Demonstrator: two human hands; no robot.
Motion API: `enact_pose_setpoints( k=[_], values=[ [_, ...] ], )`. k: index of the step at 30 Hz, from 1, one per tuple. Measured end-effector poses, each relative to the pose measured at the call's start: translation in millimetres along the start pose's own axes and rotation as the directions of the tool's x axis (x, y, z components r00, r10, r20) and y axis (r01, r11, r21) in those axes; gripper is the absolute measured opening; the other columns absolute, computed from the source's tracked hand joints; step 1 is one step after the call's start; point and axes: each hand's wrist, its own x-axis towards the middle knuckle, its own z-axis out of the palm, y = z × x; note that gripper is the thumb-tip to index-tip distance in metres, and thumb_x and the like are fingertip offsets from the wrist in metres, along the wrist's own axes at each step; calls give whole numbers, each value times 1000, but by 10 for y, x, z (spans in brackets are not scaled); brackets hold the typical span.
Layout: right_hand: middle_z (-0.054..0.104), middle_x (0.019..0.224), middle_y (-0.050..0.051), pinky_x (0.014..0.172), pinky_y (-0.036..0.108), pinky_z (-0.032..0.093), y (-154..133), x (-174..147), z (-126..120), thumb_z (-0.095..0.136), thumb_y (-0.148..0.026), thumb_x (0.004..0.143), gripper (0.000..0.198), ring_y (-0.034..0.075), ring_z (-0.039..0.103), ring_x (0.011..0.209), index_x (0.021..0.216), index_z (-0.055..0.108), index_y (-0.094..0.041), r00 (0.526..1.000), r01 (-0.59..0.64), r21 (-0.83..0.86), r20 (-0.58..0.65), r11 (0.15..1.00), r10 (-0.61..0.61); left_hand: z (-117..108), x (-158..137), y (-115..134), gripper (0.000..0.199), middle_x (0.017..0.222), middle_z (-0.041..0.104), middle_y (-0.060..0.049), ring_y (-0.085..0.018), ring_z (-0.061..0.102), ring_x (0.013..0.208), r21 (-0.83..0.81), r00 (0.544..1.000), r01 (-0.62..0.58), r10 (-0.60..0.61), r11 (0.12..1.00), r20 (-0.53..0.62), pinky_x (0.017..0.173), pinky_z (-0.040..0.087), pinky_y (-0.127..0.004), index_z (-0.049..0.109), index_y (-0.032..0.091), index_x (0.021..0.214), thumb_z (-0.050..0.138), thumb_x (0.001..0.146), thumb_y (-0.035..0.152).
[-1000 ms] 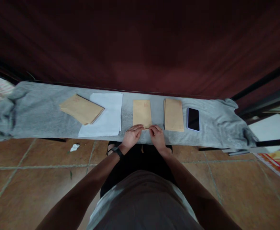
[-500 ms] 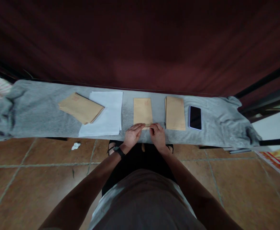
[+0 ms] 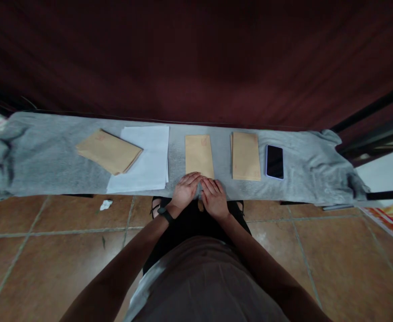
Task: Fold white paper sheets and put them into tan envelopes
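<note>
A brown paper envelope (image 3: 198, 154) lies flat in front of me, its near end under my fingers. My left hand (image 3: 185, 188) rests on the near left corner with its fingers stretched out flat. My right hand (image 3: 214, 198) lies along the near edge, fingers extended and side by side, their tips meeting those of the left. The envelope's near edge, with any fold there, is hidden beneath both hands. To the right sits a small stack of brown envelopes (image 3: 245, 156).
On the left, more brown envelopes (image 3: 109, 151) lie askew over white paper sheets (image 3: 152, 158). A phone (image 3: 275, 162) is at the right on the grey cloth (image 3: 310, 165) covering the narrow table. Behind hangs a dark red curtain (image 3: 196, 67). Crumpled white paper (image 3: 105, 205) is on the tiled floor.
My right hand has moved left and slightly toward me, from the envelope's near right corner to its middle. The folded strip at the near edge, visible before, is now covered. My left hand stays almost in place.
</note>
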Motion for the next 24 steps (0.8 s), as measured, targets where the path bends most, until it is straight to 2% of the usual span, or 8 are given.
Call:
enact_pose_setpoints(
  k=[5,9,15,24],
  values=[
    [52,152,11,123,53,27,-11,2,7,43,-26,103,46,27,43,144,148,50,-17,1000,-23,8,-5,1000,23,-52,-67,62,43,151,54,-9,-23,43,145,44,999,-51,50,998,20,125,30,-51,54,19,143,38,103,22],
    [51,153,10,122,54,28,-17,3,-6,44,-27,103,46,28,41,145,148,49,-19,999,-35,22,-5,999,35,-57,-156,126,49,154,49,-12,-24,41,147,80,999,-25,21,996,49,125,31,-48,45,16,150,42,103,29],
    [48,155,9,122,52,28,8,-12,-33,46,-29,103,49,28,43,144,151,45,-21,999,-51,28,-8,998,51,-37,-192,152,52,157,45,-12,-25,37,148,93,998,10,-15,996,63,125,30,-49,41,18,153,42,103,30],
    [49,154,11,121,54,29,153,-85,-102,46,-30,104,50,30,44,144,152,43,-18,993,-111,-8,-50,994,110,-80,-289,148,54,157,43,-12,-26,37,148,102,997,79,-81,992,14,124,32,-50,39,18,154,45,103,33]
  ],
)
